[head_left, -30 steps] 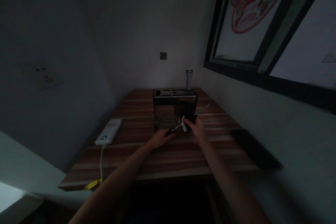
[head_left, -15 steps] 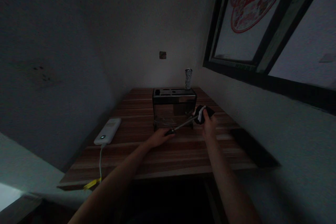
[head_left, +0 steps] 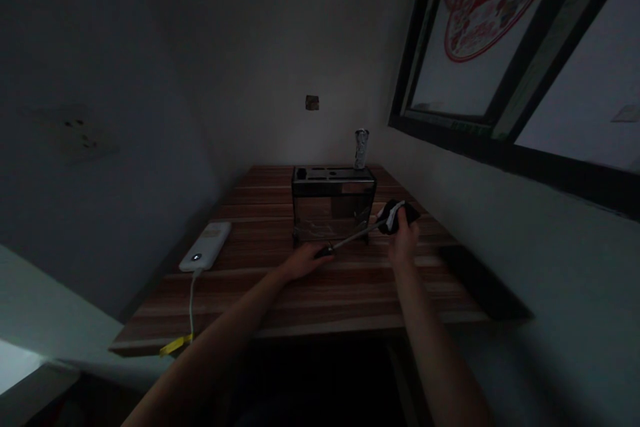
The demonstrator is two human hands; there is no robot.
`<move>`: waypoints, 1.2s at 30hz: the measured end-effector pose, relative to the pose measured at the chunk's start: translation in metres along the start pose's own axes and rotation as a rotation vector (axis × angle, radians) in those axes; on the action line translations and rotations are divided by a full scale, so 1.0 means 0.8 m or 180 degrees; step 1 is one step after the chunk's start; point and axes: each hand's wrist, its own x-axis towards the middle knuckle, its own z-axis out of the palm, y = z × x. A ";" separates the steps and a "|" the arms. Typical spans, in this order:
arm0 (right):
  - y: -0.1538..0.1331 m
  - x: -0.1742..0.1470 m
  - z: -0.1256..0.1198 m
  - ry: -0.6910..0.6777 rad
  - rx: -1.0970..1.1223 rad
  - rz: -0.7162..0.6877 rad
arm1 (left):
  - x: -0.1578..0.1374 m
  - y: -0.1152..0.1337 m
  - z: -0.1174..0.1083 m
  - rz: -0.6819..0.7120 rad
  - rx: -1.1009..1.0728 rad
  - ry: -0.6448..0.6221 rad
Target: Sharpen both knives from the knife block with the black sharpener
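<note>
My left hand point(head_left: 305, 260) is closed round the black handle of a thin metal rod point(head_left: 355, 236), which looks like a sharpening steel, though the dim light hides detail. The rod slants up to the right, in front of the knife block point(head_left: 334, 175). At its far end my right hand point(head_left: 404, 240) grips a dark cloth point(head_left: 388, 216) with a white patch, bunched around the tip. The block has a slotted top and see-through sides; crinkled clear plastic shows low down in it.
A foil-like silvery cylinder point(head_left: 361, 149) stands behind the block's right end. On the left of the wooden table point(head_left: 270, 293) lies a white power bank point(head_left: 207, 247) with a cable and a yellow tag point(head_left: 175, 345). A dark flat panel point(head_left: 483, 280) lies by the right wall.
My right hand and the cloth have shifted slightly to the right, along the rod toward its tip. My left hand stays nearly where it was on the handle.
</note>
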 end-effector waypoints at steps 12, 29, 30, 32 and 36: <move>0.010 -0.032 0.017 -0.0691 -0.0032 0.0360 | -0.002 0.000 0.003 -0.0060 0.0135 0.0172; 0.044 -0.087 0.019 -0.2266 -0.1499 0.0734 | -0.005 -0.010 0.004 -0.0009 -0.0042 0.0257; 0.044 -0.088 0.019 -0.2280 -0.1509 0.0744 | -0.005 -0.012 0.004 -0.0028 -0.0008 0.0258; 0.043 -0.090 0.020 -0.2274 -0.1532 0.0750 | -0.005 -0.015 0.005 -0.0071 0.0043 0.0237; 0.039 -0.092 0.023 -0.2195 -0.1548 0.0742 | -0.006 -0.014 0.004 -0.0066 0.0030 0.0234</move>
